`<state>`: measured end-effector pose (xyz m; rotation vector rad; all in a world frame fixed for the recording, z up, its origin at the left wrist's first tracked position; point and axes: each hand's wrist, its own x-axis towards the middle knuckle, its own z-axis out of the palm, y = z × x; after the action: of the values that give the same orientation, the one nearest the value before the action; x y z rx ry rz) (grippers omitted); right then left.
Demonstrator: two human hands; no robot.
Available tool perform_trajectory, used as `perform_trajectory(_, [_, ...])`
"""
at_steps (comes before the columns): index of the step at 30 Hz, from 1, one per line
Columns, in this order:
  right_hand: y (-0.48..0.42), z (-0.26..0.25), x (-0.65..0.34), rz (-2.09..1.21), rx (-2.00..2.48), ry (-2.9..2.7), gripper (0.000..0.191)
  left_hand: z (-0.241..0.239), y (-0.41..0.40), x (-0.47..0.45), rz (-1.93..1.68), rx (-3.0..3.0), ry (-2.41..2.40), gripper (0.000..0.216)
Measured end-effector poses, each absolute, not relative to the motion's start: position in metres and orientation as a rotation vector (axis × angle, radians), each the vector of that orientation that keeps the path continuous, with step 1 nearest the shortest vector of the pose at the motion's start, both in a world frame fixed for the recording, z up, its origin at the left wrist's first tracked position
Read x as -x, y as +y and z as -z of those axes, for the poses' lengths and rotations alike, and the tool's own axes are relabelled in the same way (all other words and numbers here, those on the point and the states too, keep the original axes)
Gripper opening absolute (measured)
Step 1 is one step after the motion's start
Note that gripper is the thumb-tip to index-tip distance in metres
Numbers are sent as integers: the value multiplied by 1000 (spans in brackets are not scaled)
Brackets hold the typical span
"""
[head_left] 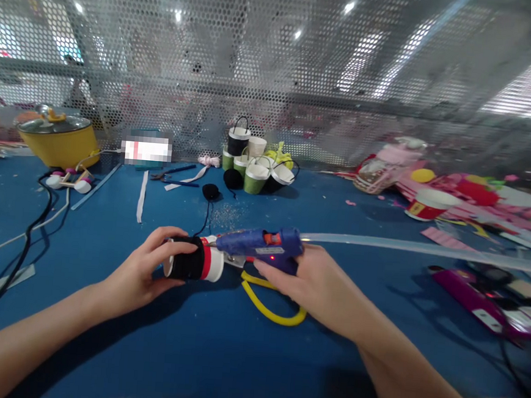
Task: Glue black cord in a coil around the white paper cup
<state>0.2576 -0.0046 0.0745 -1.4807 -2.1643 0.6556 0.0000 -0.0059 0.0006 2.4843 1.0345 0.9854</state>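
My left hand [149, 269] is closed around a small paper cup [214, 263] lying on its side, its bottom rim toward the left. Black yarn [191, 268] wraps its body, and a red and white band shows at the right end. My right hand [316, 283] grips a blue glue gun [259, 243] with a lit red light. The gun's nozzle meets or nearly meets the cup's top edge. A long clear glue stick [409, 247] runs out of the back of the gun. A black yarn ball [210, 191] trails a strand toward the cup.
Small wrapped cups [256, 179] stand at the back middle. Pliers [175, 173] and a white strip [142, 197] lie left of them. A yellow pot [58, 140] and cables [26, 229] occupy the left. A purple power strip [473, 301] and a paper bowl [430, 204] are right; a yellow loop [275, 315] lies near my right hand.
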Motion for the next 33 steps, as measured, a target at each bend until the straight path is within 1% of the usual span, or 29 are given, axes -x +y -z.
perform_trajectory(4, [8, -76, -268, -819, 1495, -2015, 26, 1, -4, 0, -978, -2464, 1049, 36])
perform_trajectory(6, [22, -73, -275, -807, 1489, -1932, 29, 2, -4, 0, -981, -2467, 1044, 37])
perform_trajectory(9, [47, -62, -286, -585, 1633, -1901, 30, 2, -6, -1, -984, -2488, 1039, 38])
perform_trajectory(12, [70, -45, -295, -390, 1828, -2020, 35, 4, -6, 0, -978, -2516, 1019, 40])
perform_trajectory(14, [80, -34, -298, -249, 1883, -2090, 37, 5, -6, 0, -986, -2529, 1012, 41])
perform_trajectory(17, [86, -27, -295, -98, 1920, -2089, 33, 5, -6, 0, -1016, -2552, 1014, 41])
perform_trajectory(20, [79, -36, -278, 23, 1886, -2071, 25, 5, -7, -1, -1037, -2575, 1005, 40])
perform_trajectory(21, [75, -40, -268, 0, 1829, -2099, 25, 4, -7, -2, -1040, -2580, 1001, 40])
perform_trajectory(22, [71, -45, -257, -99, 1704, -2178, 29, 4, -7, -2, -1037, -2585, 995, 40])
perform_trajectory(23, [66, -49, -245, -321, 1564, -2260, 37, 4, -8, -3, -1032, -2594, 988, 40])
perform_trajectory(25, [58, -54, -221, -886, 1361, -2273, 47, 3, -9, -4, -1016, -2619, 971, 41])
perform_trajectory(27, [53, -53, -202, -1217, 1214, -2230, 49, 3, -9, -4, -1009, -2648, 954, 41])
perform_trajectory(29, [50, -51, -190, -1306, 1134, -2162, 42, 3, -9, -4, -1011, -2666, 940, 41])
perform_trajectory(33, [48, -53, -191, -1187, 1097, -1987, 31, 1, -9, -2, -1015, -2599, 970, 42])
